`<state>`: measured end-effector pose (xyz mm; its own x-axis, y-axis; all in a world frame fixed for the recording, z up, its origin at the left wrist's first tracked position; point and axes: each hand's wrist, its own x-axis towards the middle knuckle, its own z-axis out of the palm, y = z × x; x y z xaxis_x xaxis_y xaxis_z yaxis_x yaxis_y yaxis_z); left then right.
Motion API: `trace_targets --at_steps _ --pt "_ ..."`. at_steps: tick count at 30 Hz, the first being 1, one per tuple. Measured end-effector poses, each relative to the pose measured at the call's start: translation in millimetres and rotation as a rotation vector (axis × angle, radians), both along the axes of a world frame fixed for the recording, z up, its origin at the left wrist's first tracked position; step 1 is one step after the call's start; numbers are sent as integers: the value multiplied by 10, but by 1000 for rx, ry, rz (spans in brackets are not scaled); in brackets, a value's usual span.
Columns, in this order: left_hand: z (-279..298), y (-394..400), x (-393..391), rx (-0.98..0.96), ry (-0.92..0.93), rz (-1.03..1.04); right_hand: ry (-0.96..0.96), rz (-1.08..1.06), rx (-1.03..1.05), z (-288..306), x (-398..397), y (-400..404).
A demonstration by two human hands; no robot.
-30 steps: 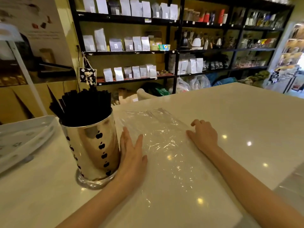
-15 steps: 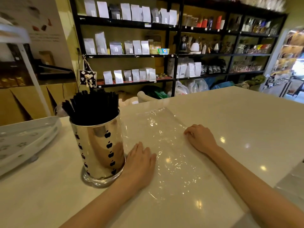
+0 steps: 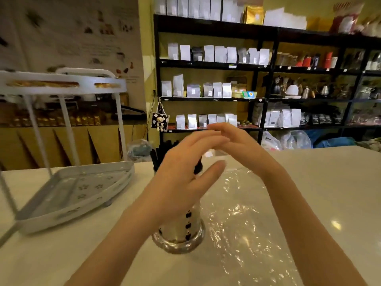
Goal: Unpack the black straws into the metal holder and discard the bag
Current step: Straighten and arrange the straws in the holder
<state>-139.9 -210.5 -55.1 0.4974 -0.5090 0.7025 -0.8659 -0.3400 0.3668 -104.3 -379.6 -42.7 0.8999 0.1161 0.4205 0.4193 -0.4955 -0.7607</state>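
The shiny metal holder (image 3: 190, 228) with black apple cut-outs stands on the white counter (image 3: 329, 182), mostly hidden behind my left hand. The black straws (image 3: 158, 153) stand upright in it. The clear plastic bag (image 3: 243, 213) lies flat just right of the holder, and its far end lifts off the counter toward my hands. My left hand (image 3: 181, 182) hovers in front of the holder with straight fingers and the thumb apart. My right hand (image 3: 237, 145) is raised beside it, fingertips meeting the left, and seems to pinch the bag's far edge. Both hands are blurred.
A white two-tier rack (image 3: 72, 193) with a perforated tray stands on the counter to the left of the holder. Black shelves (image 3: 226, 100) of pouches and kettles fill the wall behind. Plastic sacks (image 3: 288, 141) lie on the floor past the counter's far edge.
Both hands have come up off the flattened bag and met above the holder. The bag's far end has lifted with them. The camera has tilted up and turned left.
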Motion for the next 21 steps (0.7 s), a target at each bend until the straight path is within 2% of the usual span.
trace_targets --at_steps 4,8,12,16,21 --pt "103 353 281 -140 45 151 147 49 65 7 153 206" --pt "-69 510 645 -85 446 308 272 85 72 -118 294 291" --pt "-227 564 833 -45 759 258 272 102 132 -230 385 313" --pt "-252 535 863 -35 837 59 308 258 180 -337 459 336" --pt "-241 514 887 -47 795 14 305 260 123 -335 452 329"
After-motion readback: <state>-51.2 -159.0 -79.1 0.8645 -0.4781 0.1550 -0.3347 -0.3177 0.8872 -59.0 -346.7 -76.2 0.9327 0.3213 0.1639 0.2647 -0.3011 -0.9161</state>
